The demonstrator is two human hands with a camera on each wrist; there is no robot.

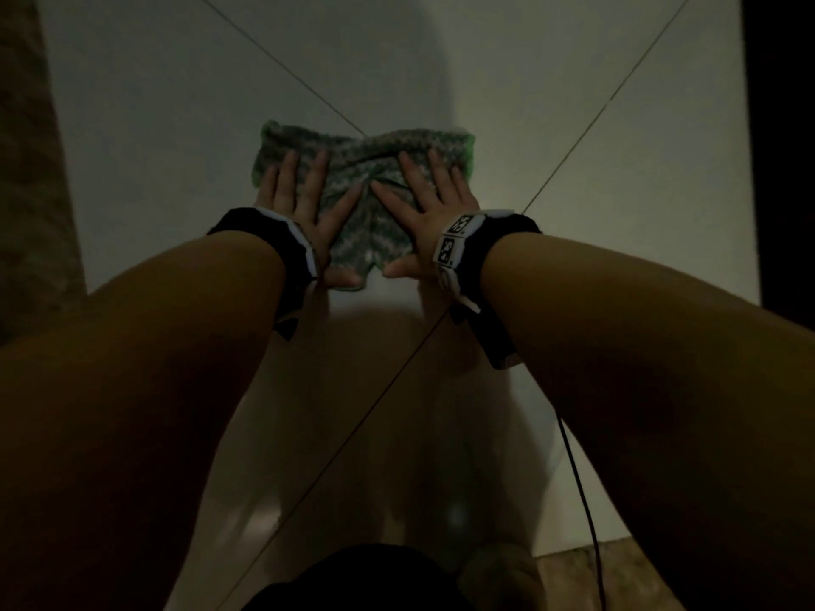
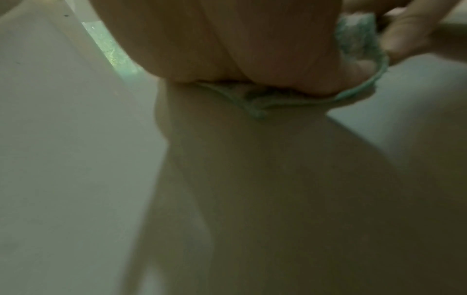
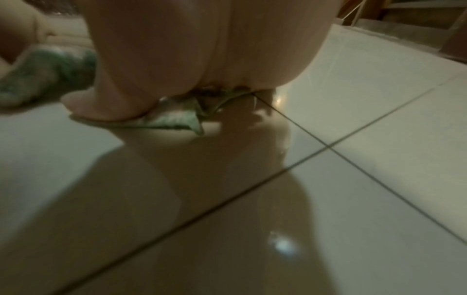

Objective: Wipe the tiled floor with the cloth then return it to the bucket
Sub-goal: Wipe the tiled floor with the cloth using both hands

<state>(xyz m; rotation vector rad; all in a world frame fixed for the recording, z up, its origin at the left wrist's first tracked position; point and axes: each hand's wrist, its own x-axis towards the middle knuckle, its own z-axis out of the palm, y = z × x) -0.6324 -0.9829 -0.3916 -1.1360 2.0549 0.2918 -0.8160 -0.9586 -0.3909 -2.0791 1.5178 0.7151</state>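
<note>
A rumpled green-and-grey knitted cloth lies mid-frame on the glossy tiled floor; left hand and right hand press it flat, fingers spread.

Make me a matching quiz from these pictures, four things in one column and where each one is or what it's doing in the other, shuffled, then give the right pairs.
Column one:
1. left hand
2. right hand
3. cloth
4. black cable

Column two:
A. spread under both palms on the tiled floor
B. trails down below the right forearm
C. fingers straight, presses the cloth's left part
D. fingers straight, presses the cloth's right part

Pairs: 1-C, 2-D, 3-A, 4-B
</note>
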